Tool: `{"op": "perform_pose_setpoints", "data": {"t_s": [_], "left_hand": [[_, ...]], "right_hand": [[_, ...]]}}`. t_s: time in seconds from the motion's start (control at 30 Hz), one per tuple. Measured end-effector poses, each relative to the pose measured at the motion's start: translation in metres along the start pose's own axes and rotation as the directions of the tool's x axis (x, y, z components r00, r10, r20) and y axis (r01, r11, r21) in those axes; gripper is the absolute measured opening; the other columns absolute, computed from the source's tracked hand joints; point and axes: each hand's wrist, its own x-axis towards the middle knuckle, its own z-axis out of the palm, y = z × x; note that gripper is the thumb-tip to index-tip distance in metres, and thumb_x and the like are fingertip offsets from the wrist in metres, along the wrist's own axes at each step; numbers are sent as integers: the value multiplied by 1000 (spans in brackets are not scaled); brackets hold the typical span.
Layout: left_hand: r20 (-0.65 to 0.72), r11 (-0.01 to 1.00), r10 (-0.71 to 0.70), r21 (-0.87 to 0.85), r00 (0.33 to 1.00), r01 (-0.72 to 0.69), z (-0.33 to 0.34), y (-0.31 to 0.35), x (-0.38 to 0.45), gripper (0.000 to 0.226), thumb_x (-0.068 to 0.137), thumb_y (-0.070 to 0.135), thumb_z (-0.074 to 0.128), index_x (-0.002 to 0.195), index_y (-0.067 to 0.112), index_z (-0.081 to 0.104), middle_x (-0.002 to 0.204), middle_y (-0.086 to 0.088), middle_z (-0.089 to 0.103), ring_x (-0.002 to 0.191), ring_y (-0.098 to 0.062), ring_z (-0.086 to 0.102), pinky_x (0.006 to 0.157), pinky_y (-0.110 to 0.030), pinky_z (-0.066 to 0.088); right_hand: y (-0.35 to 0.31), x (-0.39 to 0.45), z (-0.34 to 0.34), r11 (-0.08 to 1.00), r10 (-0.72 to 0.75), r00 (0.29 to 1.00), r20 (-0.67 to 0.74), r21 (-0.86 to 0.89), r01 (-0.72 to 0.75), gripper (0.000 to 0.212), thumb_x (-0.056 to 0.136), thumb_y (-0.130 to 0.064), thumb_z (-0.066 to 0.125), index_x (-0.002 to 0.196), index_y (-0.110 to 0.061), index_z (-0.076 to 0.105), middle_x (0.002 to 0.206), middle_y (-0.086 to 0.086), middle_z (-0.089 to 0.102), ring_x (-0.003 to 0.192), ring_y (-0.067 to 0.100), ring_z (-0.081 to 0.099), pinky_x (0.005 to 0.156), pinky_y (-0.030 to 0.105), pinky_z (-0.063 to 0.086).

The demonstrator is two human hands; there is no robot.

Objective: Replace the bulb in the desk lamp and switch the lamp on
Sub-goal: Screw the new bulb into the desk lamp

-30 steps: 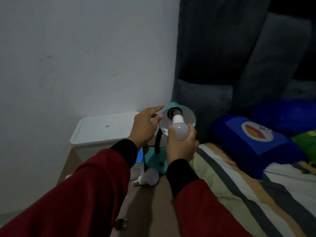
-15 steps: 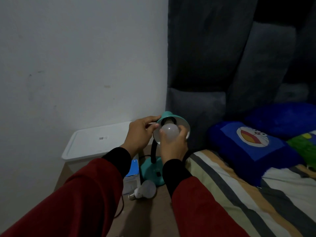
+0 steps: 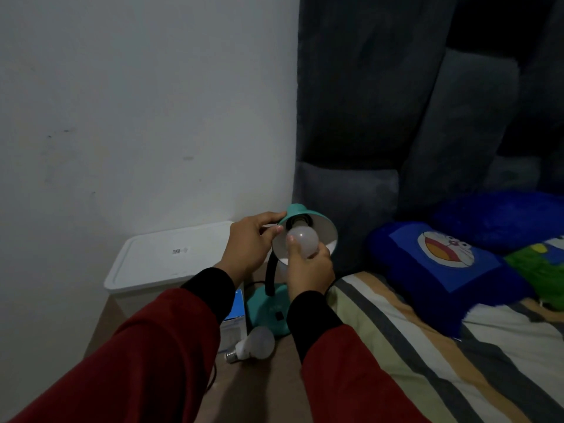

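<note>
Pointing base-first into the shade (image 3: 323, 232), apparently, bulb (image 3: 303, 241).

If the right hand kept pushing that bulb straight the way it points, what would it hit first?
The right hand aims the bulb into the lamp shade, so it would probably meet the dark socket first. Whether the bulb's base already sits in it is hidden.
</note>
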Motion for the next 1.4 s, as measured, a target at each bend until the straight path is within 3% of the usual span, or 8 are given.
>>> {"op": "perform_pose_setpoints", "data": {"t_s": [0.13, 0.33, 0.47, 0.7, 0.97, 1.1, 1.27, 1.4], "left_hand": [[-2, 1000, 0, -11, 1000, 0, -1, 0, 0, 33, 92, 13, 59, 123, 17, 64, 119, -5, 70, 92, -5, 60, 81, -5, 41], [7, 1000, -6, -20, 1000, 7, -3, -1, 0, 33, 91, 11, 59, 123, 16, 64, 120, -5, 69, 97, -3, 59, 82, -2, 39], [2, 1000, -3, -13, 1000, 3, -3, 0, 0, 33, 91, 11, 59, 123, 15, 65, 120, -6, 69, 95, -4, 58, 81, -1, 37], [-6, 1000, -8, -9, 1000, 8, -3, -1, 1, 32, 91, 10, 59, 122, 15, 65, 121, -3, 69, 97, -2, 58, 73, 11, 37], [12, 998, -35, -44, 999, 35, -3, 3, 1, 32, 92, 12, 58, 123, 16, 64, 122, -3, 68, 97, -2, 57, 82, -4, 40], [15, 998, -48, -38, 999, 48, -4, 5, 0, 33, 92, 13, 57, 125, 16, 63, 125, -2, 67, 104, -4, 59, 89, -10, 40], [15, 999, -41, -34, 999, 42, -5, 5, -1, 33, 92, 13, 58, 124, 16, 63, 124, -2, 67, 102, -4, 58, 89, -11, 41], [13, 998, -52, -43, 999, 53, -5, 6, -1, 33, 92, 13, 58, 124, 16, 63, 124, -3, 67, 105, -7, 61, 91, -13, 43]], "right_hand": [[-7, 0, 3, 936, 221, 972, 75, 264, -233, 51, 88, -49, 51, 114, -7, 58, 88, 8, 68, 91, 28, 67, 93, 41, 53], [-7, -8, 2, 983, 17, 995, 96, 183, -35, 78, 77, -37, 70, 141, -34, 25, 140, 14, 43, 119, 30, 52, 100, 42, 48], [-2, -5, 2, 984, -16, 999, 47, 179, 7, 63, 78, -21, 71, 133, -25, 40, 131, 10, 52, 110, 27, 58, 90, 29, 49], [-3, -8, -1, 985, -171, 984, 53, 33, 170, 80, 76, -28, 74, 142, -26, 29, 143, 13, 40, 128, 29, 45, 101, 36, 44], [0, -5, -7, 965, -241, 963, 124, -77, 252, 80, 81, -19, 70, 145, -25, 24, 148, 14, 30, 130, 28, 42, 99, 27, 40], [3, -5, -5, 970, -229, 968, 105, -58, 235, 64, 85, -28, 65, 140, -22, 33, 136, 14, 49, 118, 27, 55, 92, 30, 48], [-1, -6, -6, 958, -264, 957, 118, -77, 274, 81, 80, -25, 71, 145, -27, 23, 150, 13, 24, 131, 27, 40, 102, 35, 45], [1, -4, -7, 962, -254, 960, 119, -73, 263, 65, 86, -32, 63, 142, -25, 31, 141, 12, 44, 123, 26, 51, 91, 24, 45]]}}
